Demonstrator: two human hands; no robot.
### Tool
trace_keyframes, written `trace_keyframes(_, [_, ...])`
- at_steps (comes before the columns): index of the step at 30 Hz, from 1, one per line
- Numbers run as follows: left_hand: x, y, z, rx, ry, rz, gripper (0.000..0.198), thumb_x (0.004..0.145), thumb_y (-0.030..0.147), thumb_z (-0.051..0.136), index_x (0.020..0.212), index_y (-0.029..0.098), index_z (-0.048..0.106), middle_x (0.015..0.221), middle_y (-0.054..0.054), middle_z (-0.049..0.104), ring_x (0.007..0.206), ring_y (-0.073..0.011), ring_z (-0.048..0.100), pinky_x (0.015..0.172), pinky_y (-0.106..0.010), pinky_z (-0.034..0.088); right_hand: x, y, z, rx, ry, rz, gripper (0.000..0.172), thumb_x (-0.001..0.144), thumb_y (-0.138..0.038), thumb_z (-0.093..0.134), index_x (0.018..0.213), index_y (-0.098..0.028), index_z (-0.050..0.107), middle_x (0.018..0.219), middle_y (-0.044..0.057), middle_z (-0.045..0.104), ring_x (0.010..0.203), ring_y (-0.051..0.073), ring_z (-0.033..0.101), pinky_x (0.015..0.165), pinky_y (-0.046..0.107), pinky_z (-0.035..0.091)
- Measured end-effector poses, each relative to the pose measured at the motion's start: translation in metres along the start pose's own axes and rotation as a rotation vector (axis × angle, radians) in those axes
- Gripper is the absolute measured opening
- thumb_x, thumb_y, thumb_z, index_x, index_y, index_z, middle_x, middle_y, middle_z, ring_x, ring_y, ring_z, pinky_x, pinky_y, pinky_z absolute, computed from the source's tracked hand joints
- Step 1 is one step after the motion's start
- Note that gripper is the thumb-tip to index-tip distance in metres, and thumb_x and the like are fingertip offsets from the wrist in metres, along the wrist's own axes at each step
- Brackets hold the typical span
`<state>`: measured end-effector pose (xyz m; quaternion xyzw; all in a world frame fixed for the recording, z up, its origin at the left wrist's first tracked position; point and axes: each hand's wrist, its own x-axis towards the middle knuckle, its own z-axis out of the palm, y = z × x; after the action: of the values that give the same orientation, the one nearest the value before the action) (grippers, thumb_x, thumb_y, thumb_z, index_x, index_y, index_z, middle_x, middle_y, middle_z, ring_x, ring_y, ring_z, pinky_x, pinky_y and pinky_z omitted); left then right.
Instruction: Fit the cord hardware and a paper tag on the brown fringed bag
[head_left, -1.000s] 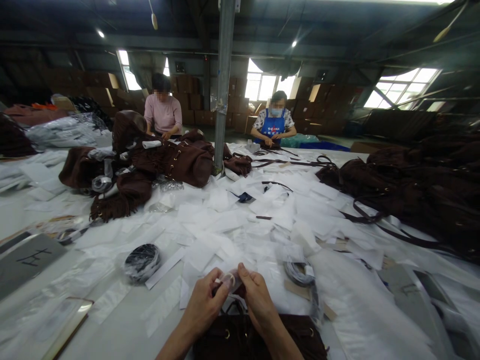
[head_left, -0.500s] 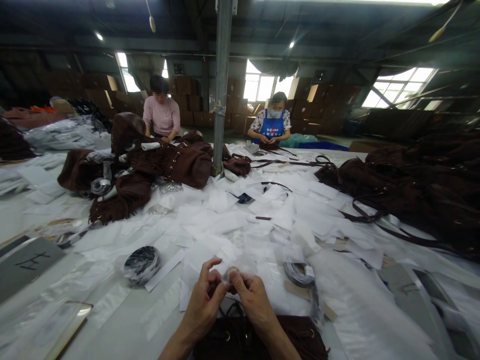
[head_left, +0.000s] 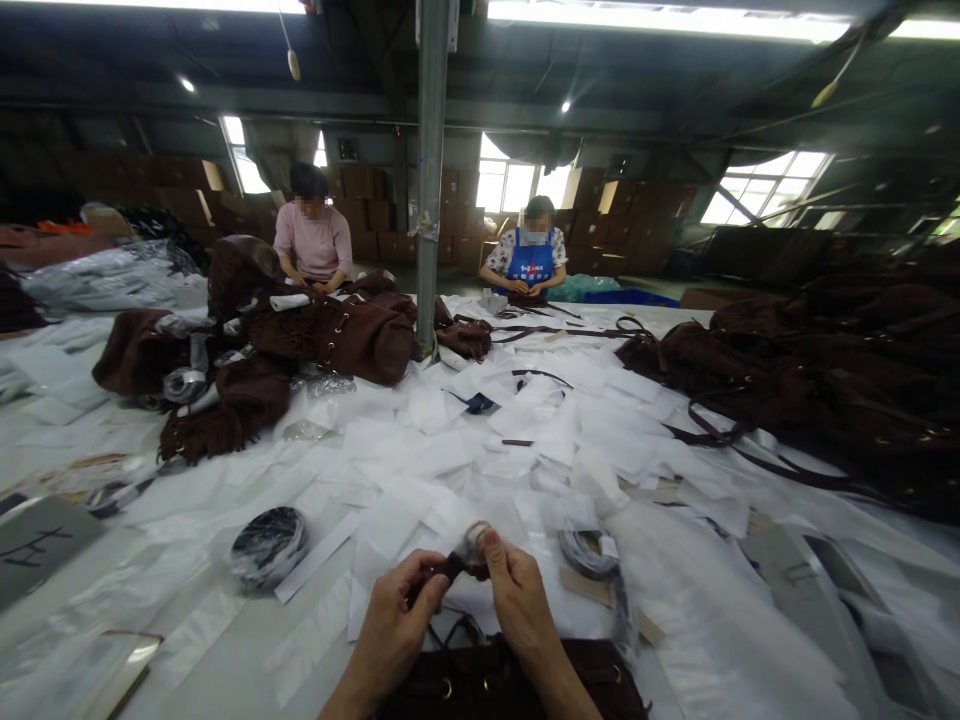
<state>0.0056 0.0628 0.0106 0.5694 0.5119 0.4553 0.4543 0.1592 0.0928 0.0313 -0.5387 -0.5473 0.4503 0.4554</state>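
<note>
Close in front of me lies a dark brown bag (head_left: 465,688) with metal eyelets and a drawstring cord. Above it my left hand (head_left: 401,610) pinches a brown strap (head_left: 450,568). The strap runs across to my right hand (head_left: 517,590), whose thumb and fingers are closed on a ring-shaped piece in clear plastic wrap (head_left: 474,538) at the strap's end. What exactly the wrapped piece is, I cannot make out. Thin dark cord loops (head_left: 454,628) rise from the bag beneath my hands.
White paper sheets (head_left: 420,440) cover much of the table. A plastic-wrapped black coil (head_left: 270,548) lies left, a grey coil (head_left: 589,550) right. Brown bags are heaped left (head_left: 360,335) and right (head_left: 810,390). A metal post (head_left: 431,180) stands mid-table; two people work beyond.
My hands have drawn slightly apart, and the brown strap with its wrapped ring now shows between them. The camera has tilted up a little and shifted right.
</note>
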Motion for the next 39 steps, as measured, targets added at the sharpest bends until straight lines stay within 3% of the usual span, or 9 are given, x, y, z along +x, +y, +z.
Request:
trace_keyframes(7, [-0.002,-0.004,0.008,-0.065,0.073,-0.036,0.025,0.085,0.041,0.054,0.09,0.017,0.059,0.065,0.0,0.058,0.063,-0.0139,0.052,0.062,-0.024,0.04,-0.008,0.0,0.005,-0.243,-0.076,-0.023,0.071,0.085,-0.071,0.028,0.06,-0.015,0.064,0.059,0.009,0.065,0.061,0.021,0.061,0.056,0.028,0.039])
trace_keyframes(11, [-0.002,-0.001,0.01,-0.257,0.137,-0.046,0.027,0.083,0.039,0.058,0.098,0.02,0.047,0.063,0.003,0.06,0.062,-0.0131,0.054,0.061,-0.023,0.04,-0.014,-0.002,0.012,-0.23,-0.102,-0.063,0.071,0.087,-0.069,0.027,0.066,-0.015,0.068,0.06,0.007,0.065,0.059,0.019,0.06,0.056,0.026,0.039])
trace_keyframes(17, [-0.002,0.002,0.013,-0.441,0.105,-0.119,0.036,0.081,0.043,0.062,0.1,0.02,0.041,0.06,0.005,0.06,0.061,-0.0118,0.054,0.057,-0.021,0.037,-0.015,0.0,0.012,-0.25,-0.023,-0.214,0.061,0.09,-0.062,0.031,0.062,-0.018,0.062,0.058,0.004,0.059,0.057,0.017,0.054,0.055,0.026,0.036])
trace_keyframes(21, [-0.004,0.0,0.017,-0.493,0.111,-0.121,0.036,0.082,0.042,0.061,0.103,0.02,0.043,0.06,0.006,0.058,0.06,-0.0111,0.052,0.058,-0.022,0.039,-0.014,-0.002,0.009,-0.195,-0.114,-0.298,0.046,0.091,-0.053,0.039,0.068,-0.019,0.06,0.065,0.003,0.059,0.062,0.016,0.054,0.057,0.025,0.038])
trace_keyframes(26, [-0.005,0.0,0.018,-0.476,0.081,-0.073,0.033,0.083,0.04,0.059,0.105,0.02,0.045,0.067,0.003,0.061,0.07,-0.0128,0.057,0.069,-0.024,0.043,-0.012,-0.006,0.009,-0.099,-0.146,-0.167,0.045,0.092,-0.05,0.039,0.064,-0.018,0.055,0.062,0.0,0.055,0.06,0.015,0.052,0.056,0.024,0.037])
trace_keyframes(30, [-0.006,0.006,0.016,-0.444,0.007,-0.053,0.049,0.083,0.04,0.059,0.123,0.021,0.039,0.072,0.002,0.063,0.076,-0.015,0.058,0.075,-0.027,0.043,-0.012,-0.008,0.008,0.029,-0.187,-0.085,0.048,0.093,-0.052,0.034,0.064,-0.018,0.052,0.062,0.001,0.054,0.062,0.015,0.052,0.06,0.025,0.04])
trace_keyframes(33, [-0.005,0.009,0.015,-0.384,0.057,-0.077,0.055,0.083,0.039,0.059,0.127,0.019,0.035,0.067,0.003,0.061,0.071,-0.0145,0.057,0.071,-0.026,0.042,-0.014,-0.006,0.011,-0.055,-0.157,-0.118,0.046,0.093,-0.05,0.036,0.064,-0.018,0.053,0.064,0.001,0.055,0.063,0.015,0.051,0.059,0.025,0.039])
trace_keyframes(36, [-0.004,0.007,0.014,-0.389,0.148,-0.097,0.056,0.081,0.041,0.06,0.127,0.019,0.036,0.055,0.009,0.048,0.055,-0.011,0.049,0.06,-0.023,0.039,-0.018,0.0,0.019,-0.189,-0.121,-0.186,0.042,0.092,-0.048,0.04,0.066,-0.018,0.056,0.065,0.001,0.056,0.062,0.015,0.051,0.058,0.025,0.037])
trace_keyframes(39, [-0.004,0.004,0.013,-0.405,0.16,-0.074,0.059,0.081,0.044,0.059,0.129,0.018,0.034,0.056,0.009,0.046,0.057,-0.012,0.049,0.063,-0.024,0.04,-0.021,0.003,0.023,-0.168,-0.181,-0.164,0.042,0.092,-0.046,0.04,0.067,-0.018,0.057,0.064,0.001,0.058,0.062,0.015,0.052,0.058,0.024,0.037])
